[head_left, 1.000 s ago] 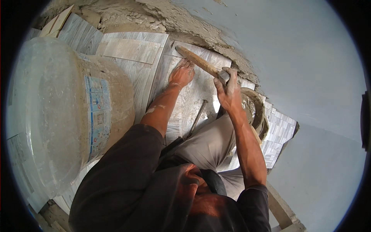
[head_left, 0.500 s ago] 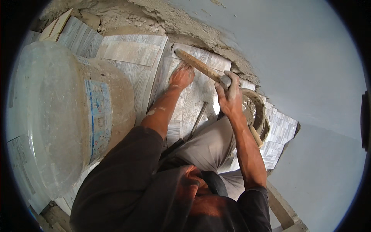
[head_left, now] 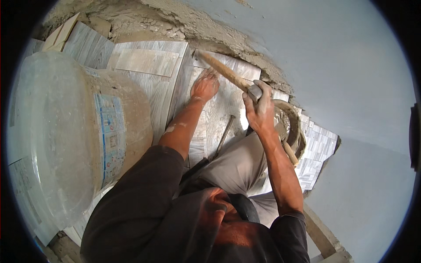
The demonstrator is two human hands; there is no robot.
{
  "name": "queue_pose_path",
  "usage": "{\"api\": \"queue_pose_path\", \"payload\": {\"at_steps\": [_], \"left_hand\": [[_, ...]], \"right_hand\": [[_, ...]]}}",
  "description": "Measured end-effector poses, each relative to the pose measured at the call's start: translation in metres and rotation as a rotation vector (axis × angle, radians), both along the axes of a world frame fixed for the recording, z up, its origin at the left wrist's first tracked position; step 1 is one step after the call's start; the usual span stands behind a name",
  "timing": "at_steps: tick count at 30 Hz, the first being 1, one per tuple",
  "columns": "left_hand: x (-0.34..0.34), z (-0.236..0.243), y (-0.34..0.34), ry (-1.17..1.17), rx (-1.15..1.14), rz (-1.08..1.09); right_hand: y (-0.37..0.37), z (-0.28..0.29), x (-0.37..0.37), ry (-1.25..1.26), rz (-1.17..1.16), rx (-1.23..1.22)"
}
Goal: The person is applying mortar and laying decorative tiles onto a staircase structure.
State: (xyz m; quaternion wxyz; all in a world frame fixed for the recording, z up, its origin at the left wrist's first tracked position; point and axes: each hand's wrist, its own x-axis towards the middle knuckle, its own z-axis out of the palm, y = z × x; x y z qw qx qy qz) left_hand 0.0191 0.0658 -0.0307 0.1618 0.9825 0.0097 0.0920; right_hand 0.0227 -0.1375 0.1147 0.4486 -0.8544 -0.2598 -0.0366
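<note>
- Since the earlier frames, the right hand (head_left: pixel 258 109) has shifted a little up the hammer (head_left: pixel 228 74), whose wooden handle still slants toward the wall.
- The right hand is closed around the hammer near its metal head.
- The left hand (head_left: pixel 204 86) lies open, palm down, on a grey wood-look floor tile (head_left: pixel 219 109), just beside the hammer handle.
- A slim metal tool (head_left: pixel 224 133), possibly a chisel, lies on the tile between the forearms.
- A mortar pan (head_left: pixel 293 127) sits behind the right hand.
- A big, dusty plastic bucket (head_left: pixel 66 140) stands well to the left.
</note>
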Motion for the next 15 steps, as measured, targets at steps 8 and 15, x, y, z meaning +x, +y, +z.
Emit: {"api": "queue_pose_path", "payload": {"at_steps": [8, 15], "left_hand": [[0.007, -0.011, 0.0, -0.067, -0.056, 0.011], [0.008, -0.014, 0.004, -0.125, -0.075, 0.058]], "right_hand": [[-0.025, 0.014, 0.008, -0.107, -0.032, -0.02], [-0.059, -0.005, -0.011, -0.051, -0.089, -0.042]]}}
